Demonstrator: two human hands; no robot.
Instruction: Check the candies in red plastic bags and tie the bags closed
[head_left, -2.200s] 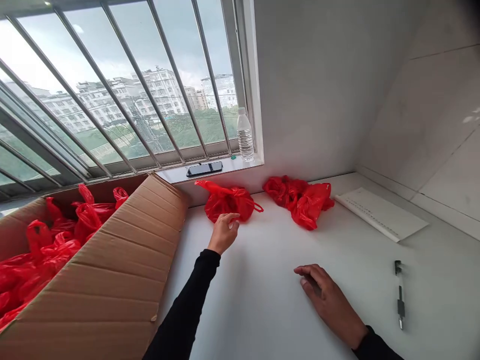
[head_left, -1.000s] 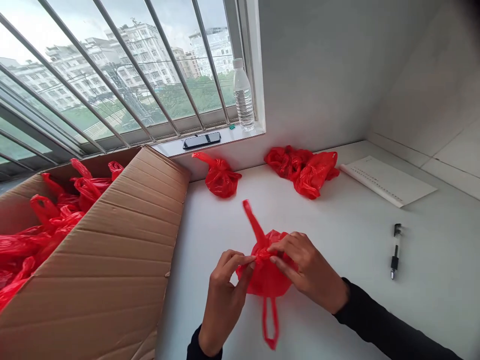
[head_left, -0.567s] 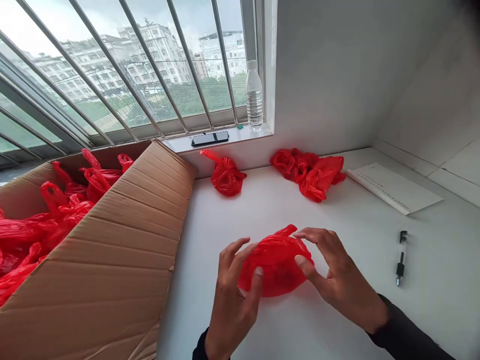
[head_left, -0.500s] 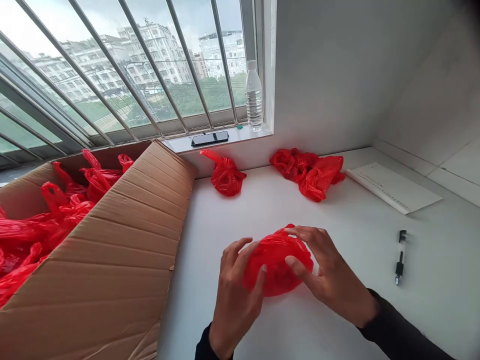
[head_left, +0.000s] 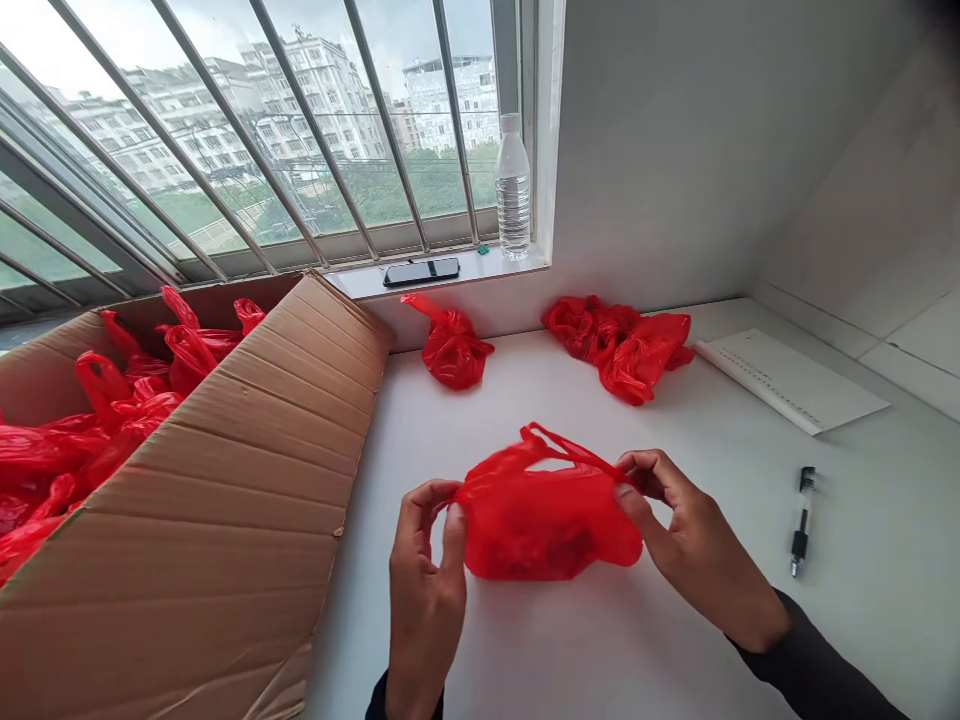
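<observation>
white table (head_left: 570, 650) spreads beneath everything; clock directions here are taken from the bag (head_left: 544, 525) at its middle, just in front of the person. at 9 o'clock stands a cardboard box (head_left: 225, 480) with red plastic (head_left: 120, 430) crowding its inside. the bag itself is red, thin and see-through, with dark shapes (head_left: 562, 548) inside, too blurred to name. it looks light, limp and rather slippery, likely to sag wherever it is not held, and to stretch or tear if tugged hard at one spot. at 1 o'clock lies a red heap (head_left: 622, 345); at 11, a tied bag (head_left: 455, 352). the left hand (head_left: 424, 570) has thumb and fingertips pinched on the bag's 9 o'clock corner. the right hand (head_left: 690, 530) has thumb and forefinger clamped on it near 2 o'clock, by the end of a thin handle (head_left: 585, 455). that handle, arching across the top, seems the natural hold for lifting; the corners look better for spreading or turning the soft body.
</observation>
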